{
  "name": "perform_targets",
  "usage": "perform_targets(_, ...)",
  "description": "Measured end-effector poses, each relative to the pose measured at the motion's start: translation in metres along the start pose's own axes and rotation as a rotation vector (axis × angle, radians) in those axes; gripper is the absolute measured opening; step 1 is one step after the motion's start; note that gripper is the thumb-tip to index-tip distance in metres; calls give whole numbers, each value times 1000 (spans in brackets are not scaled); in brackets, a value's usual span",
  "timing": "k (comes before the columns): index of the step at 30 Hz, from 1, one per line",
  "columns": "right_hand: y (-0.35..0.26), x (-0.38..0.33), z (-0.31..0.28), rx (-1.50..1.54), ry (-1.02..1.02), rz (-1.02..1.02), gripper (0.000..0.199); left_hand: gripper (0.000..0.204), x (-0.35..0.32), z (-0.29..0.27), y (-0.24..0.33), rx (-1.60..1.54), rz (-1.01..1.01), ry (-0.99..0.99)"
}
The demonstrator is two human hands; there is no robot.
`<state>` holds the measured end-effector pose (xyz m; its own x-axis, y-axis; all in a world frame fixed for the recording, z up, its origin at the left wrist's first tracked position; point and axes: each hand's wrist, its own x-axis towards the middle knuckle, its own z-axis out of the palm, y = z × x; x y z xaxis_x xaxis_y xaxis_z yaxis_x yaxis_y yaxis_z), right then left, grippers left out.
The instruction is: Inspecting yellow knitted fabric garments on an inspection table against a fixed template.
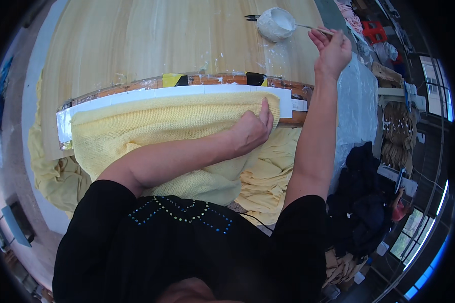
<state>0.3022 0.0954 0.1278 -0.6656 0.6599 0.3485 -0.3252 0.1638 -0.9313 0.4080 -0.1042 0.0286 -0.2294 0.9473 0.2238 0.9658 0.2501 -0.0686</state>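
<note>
A pale yellow knitted fabric lies with its top edge along a white strip on a curved wooden rail. My left hand is on the fabric's right end, index finger stretched toward the edge and the other fingers curled against the knit. Farther off at the right, my right hand is closed on a thin light-coloured stick. The stick's far end reaches the rim of a white-crusted round bowl; its tip cannot be made out. A black-tipped tool shows beside the bowl.
A pale wooden board, spotted with white, spreads beyond the rail. Yellow-and-black tape marks the rail. More yellow knit hangs below. Clear plastic sheeting and a dark cloth heap lie to the right.
</note>
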Motion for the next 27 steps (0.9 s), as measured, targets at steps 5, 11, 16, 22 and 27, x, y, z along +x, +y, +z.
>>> perform_targets(5, -16, -99, -32, 92, 81, 88, 10, 48, -6, 3, -10, 32, -6, -18)
perform_targets(11, -19, -181, -29, -189, -7, 84, 11, 47, -5, 10, -6, 40, 3, 28)
perform_targets(16, -10, -190, -27, -294, -98, 60, 9, 43, -3, 7, -4, 28, 48, -28)
perform_targets(22, -9, -186, -21, -359, -173, 85, 9, 36, -4, 10, -2, -17, -15, 109)
perform_targets(27, -33, -202, 27, -136, -284, 31, 10, 23, -1, 51, -3, -473, -162, 80)
